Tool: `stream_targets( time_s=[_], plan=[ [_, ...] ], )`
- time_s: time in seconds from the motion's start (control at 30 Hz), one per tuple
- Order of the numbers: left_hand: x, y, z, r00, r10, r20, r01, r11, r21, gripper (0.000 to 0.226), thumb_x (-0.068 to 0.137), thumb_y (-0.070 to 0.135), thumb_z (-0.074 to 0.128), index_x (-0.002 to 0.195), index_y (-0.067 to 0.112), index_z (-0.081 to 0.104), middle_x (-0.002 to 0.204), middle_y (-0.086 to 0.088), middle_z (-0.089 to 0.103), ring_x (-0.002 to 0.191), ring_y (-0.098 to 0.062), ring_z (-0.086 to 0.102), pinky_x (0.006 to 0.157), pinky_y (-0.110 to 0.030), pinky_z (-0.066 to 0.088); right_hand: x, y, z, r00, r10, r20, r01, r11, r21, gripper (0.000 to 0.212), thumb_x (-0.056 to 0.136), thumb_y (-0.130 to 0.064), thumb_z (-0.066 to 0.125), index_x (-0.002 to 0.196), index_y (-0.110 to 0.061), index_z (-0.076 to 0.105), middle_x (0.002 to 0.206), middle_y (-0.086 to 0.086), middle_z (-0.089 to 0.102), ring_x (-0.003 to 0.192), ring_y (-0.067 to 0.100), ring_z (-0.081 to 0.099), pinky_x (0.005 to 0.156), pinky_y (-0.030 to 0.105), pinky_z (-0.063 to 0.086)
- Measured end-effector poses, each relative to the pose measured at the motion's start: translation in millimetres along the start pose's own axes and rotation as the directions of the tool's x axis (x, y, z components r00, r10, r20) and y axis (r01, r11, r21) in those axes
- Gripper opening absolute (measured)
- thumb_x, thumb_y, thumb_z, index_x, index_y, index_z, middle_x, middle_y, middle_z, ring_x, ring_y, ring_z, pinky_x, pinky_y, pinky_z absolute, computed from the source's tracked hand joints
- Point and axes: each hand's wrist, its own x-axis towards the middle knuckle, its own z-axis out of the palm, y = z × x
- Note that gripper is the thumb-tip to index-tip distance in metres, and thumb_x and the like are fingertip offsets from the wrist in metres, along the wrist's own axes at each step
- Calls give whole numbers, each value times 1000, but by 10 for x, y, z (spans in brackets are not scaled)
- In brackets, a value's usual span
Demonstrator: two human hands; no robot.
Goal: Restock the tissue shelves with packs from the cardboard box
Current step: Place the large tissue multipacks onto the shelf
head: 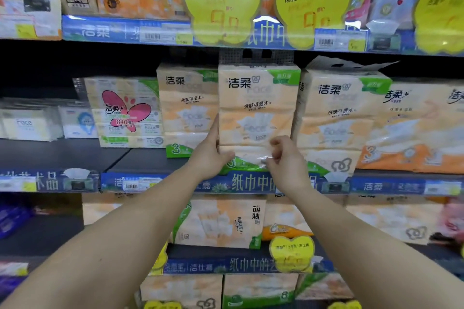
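Observation:
An orange-and-white tissue pack stands upright at the front edge of the middle shelf. My left hand holds the pack's lower left edge, fingers up along its side and thumb across the bottom front. My right hand pinches the plastic wrap at the pack's lower right. Matching packs stand just behind on the left and beside it on the right. The cardboard box is not in view.
A pack with a pink butterfly label and small white packs sit further left, with bare dark shelf in front of them. Yellow price tags hang from the upper shelf edge. Lower shelves hold more tissue packs.

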Motion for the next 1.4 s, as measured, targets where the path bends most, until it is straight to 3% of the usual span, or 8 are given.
stream_targets(
  time_s=[0.33,0.6,0.73,0.87,1.0,1.13,1.3,1.4],
  plan=[
    [1,126,69,998,-31,51,26,994,106,100,92,23,63,144,50,-18,149,-5,42,111,-29,60,94,-39,49,60,113,-22,998,55,28,-55,998,-3,41,88,-3,59,124,-17,45,94,2,50,85,21,53,68,25,35],
    [2,134,56,997,-42,68,37,996,78,103,90,19,66,147,43,-17,122,8,52,100,-15,53,86,-23,41,42,131,-80,999,-1,44,2,1000,-23,51,89,-13,61,133,-26,41,93,3,52,81,19,53,66,25,36],
    [13,80,53,1000,-11,7,12,998,-69,95,89,8,65,153,38,0,141,10,46,121,-15,54,96,-24,44,15,144,-174,1000,4,-5,-5,998,-67,45,90,-12,56,132,-26,46,92,-2,53,80,18,50,58,25,33],
    [8,77,43,998,16,-57,-22,993,-119,85,90,2,62,153,34,15,145,6,45,124,-14,54,86,-3,39,10,178,-206,1000,7,-25,-9,997,-74,45,91,-13,54,133,-26,46,93,-1,53,81,19,52,65,28,39],
    [3,105,34,1000,12,-17,-14,993,-115,86,92,2,60,153,38,11,141,10,48,126,-12,52,97,-20,41,9,163,-185,1000,16,-9,-17,997,-75,51,88,-14,57,135,-27,44,99,2,52,83,21,54,68,30,43],
    [-116,146,-22,996,78,-41,-74,992,102,88,89,10,66,153,34,10,139,3,53,122,-17,54,83,-22,43,-7,141,-172,1000,8,-19,-10,995,-104,57,86,-18,63,137,-26,42,103,4,51,89,23,53,74,32,46],
    [-352,-19,3,972,170,-159,-93,909,407,59,84,30,70,136,23,45,124,-3,54,113,-22,54,83,-32,45,-182,208,-101,998,35,-51,-44,981,-190,48,88,-18,62,133,-21,48,111,7,54,99,25,54,75,29,43],
    [-525,-137,189,960,272,-69,-205,846,493,50,83,33,70,127,17,54,117,-4,56,109,-24,53,84,-33,42,-399,302,-52,991,130,-14,-130,961,-243,46,88,-22,63,132,-21,49,120,5,53,108,24,53,82,32,46]
  ],
)
